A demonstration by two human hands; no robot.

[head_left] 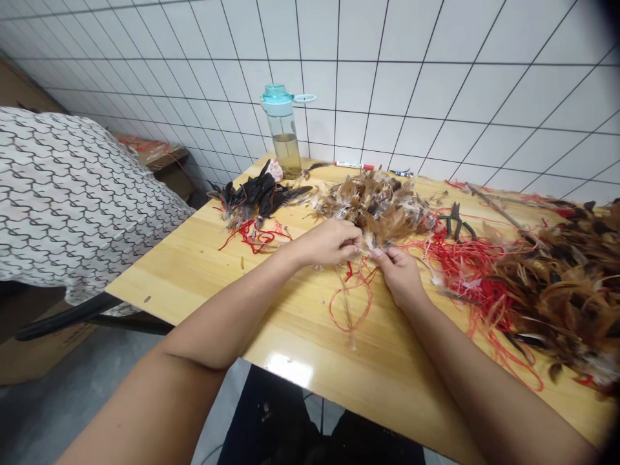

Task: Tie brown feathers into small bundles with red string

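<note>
My left hand (pixel 329 242) is closed in a pinch at the near edge of a heap of brown feathers (pixel 372 206) in the middle of the wooden table (pixel 203 271). My right hand (pixel 400 271) is closed too, fingertips meeting the left hand's at a small tuft of feathers (pixel 369 244). A loop of red string (pixel 351 307) lies on the table just under both hands.
Black feathers (pixel 256 194) with red string lie at the back left. A big pile of brown feathers (pixel 557 284) and tangled red string (pixel 465 271) fills the right. Pliers (pixel 456 223), a water bottle (pixel 283 132), markers (pixel 353 166) and a patterned cloth (pixel 72 200) at left.
</note>
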